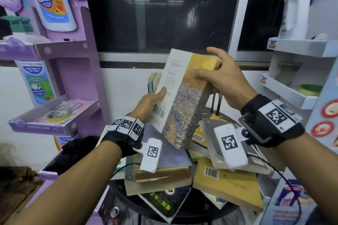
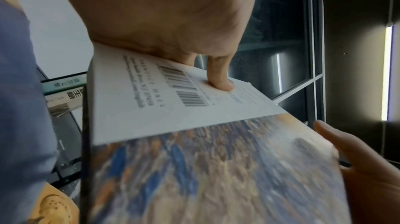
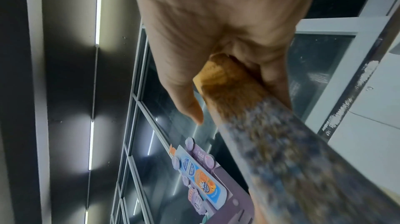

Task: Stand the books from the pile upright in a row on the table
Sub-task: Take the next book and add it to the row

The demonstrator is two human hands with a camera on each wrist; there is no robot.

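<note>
A thick book (image 1: 182, 97) with a white back cover and a painted yellow-and-blue wrap is tilted in the air above the pile. My left hand (image 1: 155, 97) grips its lower left edge, thumb on the white cover near the barcode (image 2: 184, 89). My right hand (image 1: 212, 73) grips its upper right corner, with the thumb lying on the painted cover and the spine (image 3: 270, 142) running down from the palm. Below, several books (image 1: 226, 184) lie flat and crossed on the round black table (image 1: 182, 213). Two books (image 1: 153, 82) stand upright at the table's back.
A purple display shelf (image 1: 73, 78) stands close on the left and a white shelf rack (image 1: 292, 87) close on the right. A dark window (image 1: 161, 9) and white wall are behind the table. A drink can (image 1: 114, 212) sits low at the front left.
</note>
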